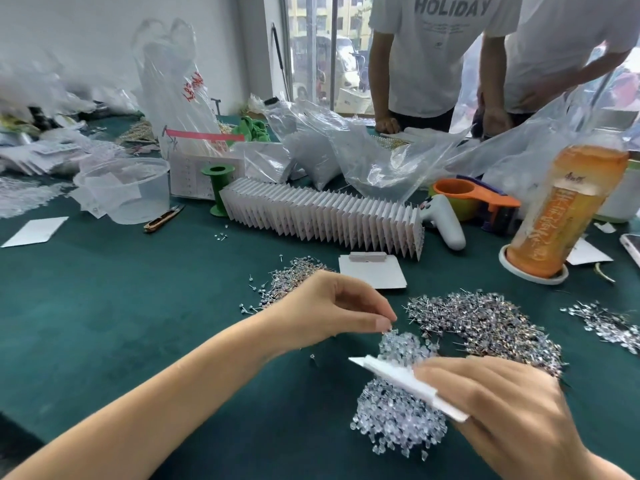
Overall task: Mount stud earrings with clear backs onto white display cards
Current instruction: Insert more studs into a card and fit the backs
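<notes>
Your left grip (332,306) pinched what seemed a clear back above the clear backs pile (398,403); your right grip (498,407) held a white card (398,375) over the desk (138,306).

We sit at a table (104,306) covered in dark green cloth. A plain white wall (86,36) fills the upper left, and daylight enters through a window (322,46) at upper centre.
</notes>
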